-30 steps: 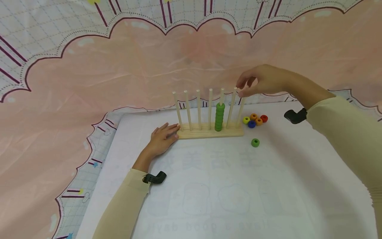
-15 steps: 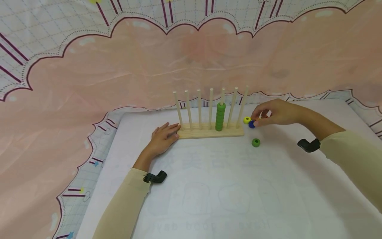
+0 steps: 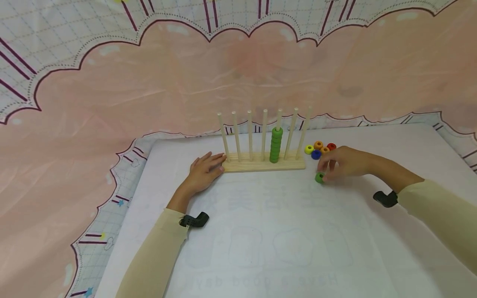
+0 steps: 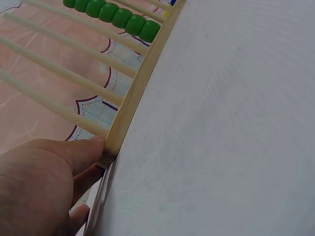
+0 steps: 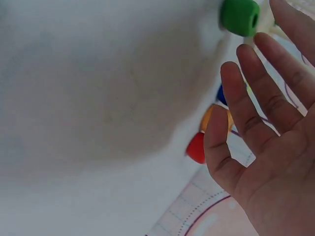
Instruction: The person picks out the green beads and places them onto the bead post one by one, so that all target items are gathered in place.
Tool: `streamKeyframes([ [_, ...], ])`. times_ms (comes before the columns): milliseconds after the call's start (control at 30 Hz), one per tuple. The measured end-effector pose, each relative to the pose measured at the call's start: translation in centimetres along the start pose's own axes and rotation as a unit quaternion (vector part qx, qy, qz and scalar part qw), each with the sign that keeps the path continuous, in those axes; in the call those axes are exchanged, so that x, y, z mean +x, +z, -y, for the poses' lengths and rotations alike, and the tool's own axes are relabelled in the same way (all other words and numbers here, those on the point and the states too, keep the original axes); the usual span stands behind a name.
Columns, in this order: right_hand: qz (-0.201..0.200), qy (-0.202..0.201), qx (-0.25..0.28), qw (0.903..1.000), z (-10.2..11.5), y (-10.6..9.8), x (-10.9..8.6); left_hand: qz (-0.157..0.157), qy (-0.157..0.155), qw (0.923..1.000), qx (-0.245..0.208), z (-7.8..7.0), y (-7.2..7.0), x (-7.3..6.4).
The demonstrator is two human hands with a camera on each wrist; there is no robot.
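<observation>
A wooden bead rack with several upright pegs stands at the far side of the white tabletop. Green beads are stacked on one peg, right of its middle. My left hand holds the rack's left end, with the thumb on the base's edge and the other fingers beside and behind it in the left wrist view. A loose green bead lies right of the rack. Over it is my right hand, its fingertips right at the bead; in the right wrist view the fingers are spread and fairly straight.
Behind the right hand lies a cluster of loose beads: yellow, blue, red and two orange beads. A pink and white patterned cloth covers the area beyond the tabletop.
My right hand has come down from the rack's rightmost pegs, passed over the bead cluster and moved nearer to the loose green bead. The left hand stays at the rack's end.
</observation>
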State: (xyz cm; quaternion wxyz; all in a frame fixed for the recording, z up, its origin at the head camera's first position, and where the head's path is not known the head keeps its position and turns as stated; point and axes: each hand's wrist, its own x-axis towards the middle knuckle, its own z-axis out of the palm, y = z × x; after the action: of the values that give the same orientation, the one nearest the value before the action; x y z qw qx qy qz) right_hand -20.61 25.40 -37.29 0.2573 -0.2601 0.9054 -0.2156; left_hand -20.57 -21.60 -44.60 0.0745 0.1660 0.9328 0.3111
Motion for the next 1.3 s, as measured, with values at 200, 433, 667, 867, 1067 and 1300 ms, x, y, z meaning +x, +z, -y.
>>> streamKeyframes([
  [200, 0.007, 0.001, 0.001, 1.0, -0.1, 0.9, 0.2, 0.0, 0.001, 1.0, 0.001, -0.1, -0.1, -0.1],
  [433, 0.001, -0.005, -0.013, 0.9999, -0.4, 1.3, 0.2, 0.0, 0.0, 1.0, 0.0, -0.1, 0.0, 0.0],
  [667, 0.006, -0.002, -0.013, 0.9999, -0.3, 1.0, 0.1, -0.001, -0.003, 1.0, 0.003, -0.1, 0.1, 0.0],
  [867, 0.004, -0.006, -0.02, 0.9998, -0.1, 0.5, -0.1, 0.0, -0.002, 1.0, 0.004, -0.2, 0.0, 0.0],
  [1067, -0.003, -0.001, -0.026, 0.9996, 0.7, -0.6, -0.5, 0.002, -0.003, 1.0, 0.004, -0.4, -0.1, -0.1],
  [1300, -0.022, -0.007, -0.046, 0.9987, 1.8, -2.8, -1.2, -0.002, 0.0, 1.0, 0.007, -0.5, -0.1, -0.2],
])
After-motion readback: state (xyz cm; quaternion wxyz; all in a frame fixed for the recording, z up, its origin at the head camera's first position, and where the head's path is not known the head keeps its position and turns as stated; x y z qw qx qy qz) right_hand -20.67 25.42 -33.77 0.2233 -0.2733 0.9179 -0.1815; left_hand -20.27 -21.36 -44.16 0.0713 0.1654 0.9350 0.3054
